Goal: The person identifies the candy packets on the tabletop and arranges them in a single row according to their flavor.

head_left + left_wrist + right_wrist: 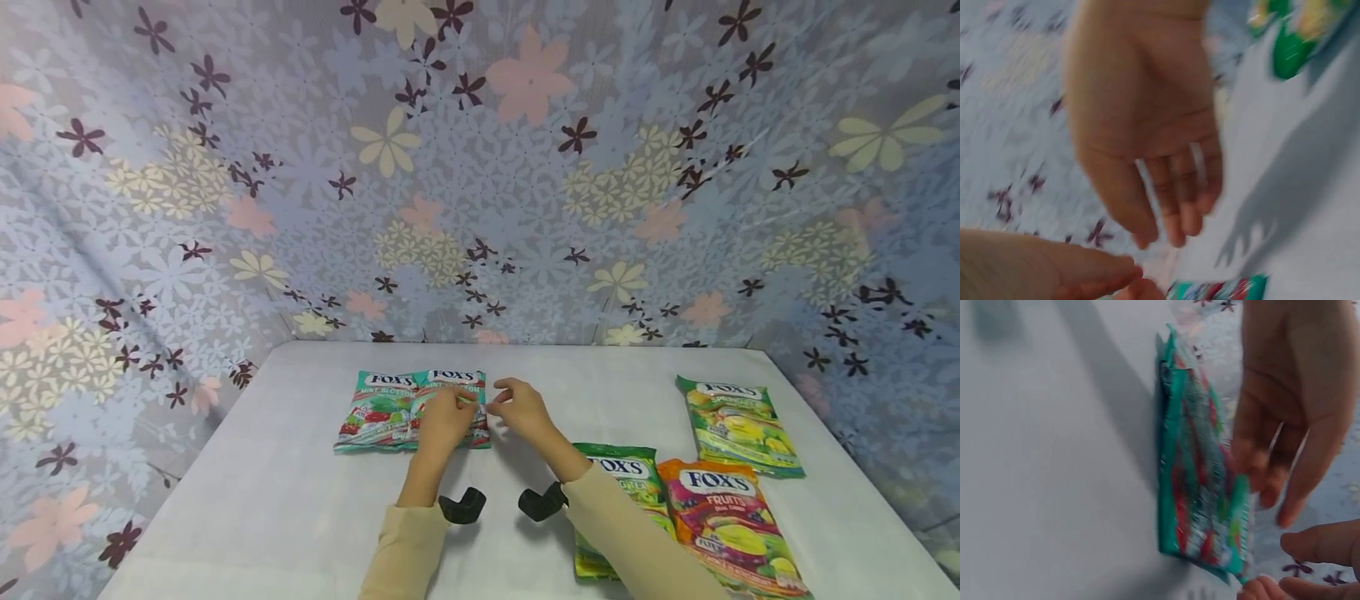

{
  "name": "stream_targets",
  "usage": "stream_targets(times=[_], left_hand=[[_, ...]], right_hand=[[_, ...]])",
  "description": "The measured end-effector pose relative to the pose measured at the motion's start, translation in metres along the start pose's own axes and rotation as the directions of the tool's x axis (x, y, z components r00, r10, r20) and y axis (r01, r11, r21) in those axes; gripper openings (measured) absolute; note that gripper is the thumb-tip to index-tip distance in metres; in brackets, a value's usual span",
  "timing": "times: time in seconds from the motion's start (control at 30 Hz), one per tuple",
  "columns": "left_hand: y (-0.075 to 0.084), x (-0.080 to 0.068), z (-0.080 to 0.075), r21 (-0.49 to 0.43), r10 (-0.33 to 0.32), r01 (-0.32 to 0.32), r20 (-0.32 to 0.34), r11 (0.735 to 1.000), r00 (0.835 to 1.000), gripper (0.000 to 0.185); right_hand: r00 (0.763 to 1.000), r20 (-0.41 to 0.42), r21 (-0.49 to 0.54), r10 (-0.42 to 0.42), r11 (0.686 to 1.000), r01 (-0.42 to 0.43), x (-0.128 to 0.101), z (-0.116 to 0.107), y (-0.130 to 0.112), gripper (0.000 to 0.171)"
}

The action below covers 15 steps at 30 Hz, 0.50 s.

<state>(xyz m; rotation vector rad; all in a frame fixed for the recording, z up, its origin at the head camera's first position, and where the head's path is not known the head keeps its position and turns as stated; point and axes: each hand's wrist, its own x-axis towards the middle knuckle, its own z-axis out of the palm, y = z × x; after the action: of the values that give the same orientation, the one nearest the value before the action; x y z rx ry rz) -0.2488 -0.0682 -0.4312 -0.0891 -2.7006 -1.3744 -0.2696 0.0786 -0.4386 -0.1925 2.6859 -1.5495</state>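
Note:
Two teal Fox's mint candy bags lie side by side at the back of the white table (262, 508): the left bag (378, 410) and the right bag (459, 385). My left hand (445, 421) hovers over the right bag with its fingers loosely extended and touching or just above it. My right hand (519, 408) is close beside it at the bag's right edge, fingers relaxed and holding nothing. In the right wrist view the teal bag (1200, 487) lies flat beside the left hand (1291, 400). In the blurred left wrist view the right hand (1147, 125) shows an empty palm.
A green Fox's bag (738, 425) lies at the right. An orange Fruits bag (723, 525) and another green bag (630, 483), partly under my right sleeve, lie nearer. Flowered cloth (480, 167) hangs behind and beside the table. Black wrist mounts (462, 506) sit on both arms.

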Motion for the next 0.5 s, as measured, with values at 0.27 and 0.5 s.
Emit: stream_targets(times=[0.27,0.5], left_hand=[[0.008,-0.016,0.024,-0.186,0.049,0.005,0.285,0.983,0.957,0.019],[0.02,-0.032,0.042,-0.186,0.022,0.065,0.431,0.98,0.902,0.02]], right_hand=[[0.999,0.049,0.013,0.021,1.0,-0.022,-0.031,-0.037,0.016,0.046],[0.998,0.061,-0.028,0.035,0.999,-0.034,-0.064,-0.07,0.031,0.046]])
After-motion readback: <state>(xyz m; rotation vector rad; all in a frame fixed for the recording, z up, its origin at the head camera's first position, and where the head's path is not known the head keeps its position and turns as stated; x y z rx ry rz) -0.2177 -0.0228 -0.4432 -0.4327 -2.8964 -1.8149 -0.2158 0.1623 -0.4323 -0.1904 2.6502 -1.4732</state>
